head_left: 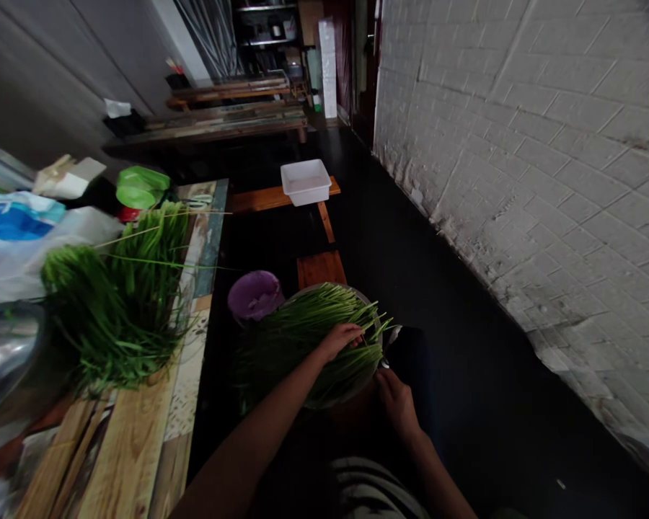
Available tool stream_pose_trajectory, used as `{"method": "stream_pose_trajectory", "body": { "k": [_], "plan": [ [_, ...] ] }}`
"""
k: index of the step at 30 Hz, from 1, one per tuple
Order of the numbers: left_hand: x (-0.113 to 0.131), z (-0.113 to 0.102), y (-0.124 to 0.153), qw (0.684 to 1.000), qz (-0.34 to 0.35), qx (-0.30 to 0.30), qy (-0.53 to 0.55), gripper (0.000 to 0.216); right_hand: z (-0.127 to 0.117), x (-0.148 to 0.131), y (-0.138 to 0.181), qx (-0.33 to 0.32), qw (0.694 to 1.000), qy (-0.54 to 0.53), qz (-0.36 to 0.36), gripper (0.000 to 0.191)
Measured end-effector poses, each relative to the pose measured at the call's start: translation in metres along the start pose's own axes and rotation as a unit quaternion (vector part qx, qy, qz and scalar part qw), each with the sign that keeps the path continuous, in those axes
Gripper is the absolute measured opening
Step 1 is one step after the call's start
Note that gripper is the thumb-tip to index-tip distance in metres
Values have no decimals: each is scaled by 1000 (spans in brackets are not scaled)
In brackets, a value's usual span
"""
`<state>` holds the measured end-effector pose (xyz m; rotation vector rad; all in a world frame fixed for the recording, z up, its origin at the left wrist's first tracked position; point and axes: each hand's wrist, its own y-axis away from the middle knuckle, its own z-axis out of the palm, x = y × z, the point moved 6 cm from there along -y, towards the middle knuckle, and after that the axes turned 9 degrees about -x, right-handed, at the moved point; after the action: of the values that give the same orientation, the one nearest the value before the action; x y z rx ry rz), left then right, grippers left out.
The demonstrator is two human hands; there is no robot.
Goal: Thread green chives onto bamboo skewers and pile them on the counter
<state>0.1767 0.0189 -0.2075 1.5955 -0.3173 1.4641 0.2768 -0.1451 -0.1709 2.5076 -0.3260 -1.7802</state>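
A round basin (pixel 368 303) heaped with long green chives (pixel 303 331) rests low in front of me. My left hand (pixel 342 339) lies on top of the chive ends, fingers curled over a few stalks. My right hand (pixel 394 400) is at the basin's near rim, fingers closed around a small shiny thing that I cannot make out. A second big pile of chives (pixel 119 303) lies on the wooden table (pixel 135 432) to the left.
A purple bucket (pixel 255 294) stands beside the basin. A white tub (pixel 306 181) sits on a wooden bench (pixel 259 197) further off. Green bowls (pixel 139 187), plastic bags (pixel 27 238) and a metal bowl (pixel 0 353) crowd the table's left. A white brick wall (pixel 546 180) runs along the right.
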Motion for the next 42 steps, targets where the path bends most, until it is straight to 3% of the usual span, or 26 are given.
{"method": "stream_pose_trajectory", "body": {
  "k": [6,17,23,29,35,42],
  "plan": [
    [1,0,8,997,15,-9,78,40,0,-8,-2,10,1000,20,-13,32],
    [8,-3,15,998,28,-11,63,40,2,-6,1,13,1000,12,-1,34],
    [6,-1,20,998,20,-37,-48,42,4,-4,1,13,1000,-4,10,38],
    [-11,7,15,969,45,-69,-234,26,13,17,10,23,998,-20,45,39],
    [-28,-10,-5,886,-46,77,-456,20,16,45,26,36,995,-25,88,40],
    [-40,-6,-8,862,-68,84,-496,12,15,42,25,35,997,-11,72,36]
  ]
}}
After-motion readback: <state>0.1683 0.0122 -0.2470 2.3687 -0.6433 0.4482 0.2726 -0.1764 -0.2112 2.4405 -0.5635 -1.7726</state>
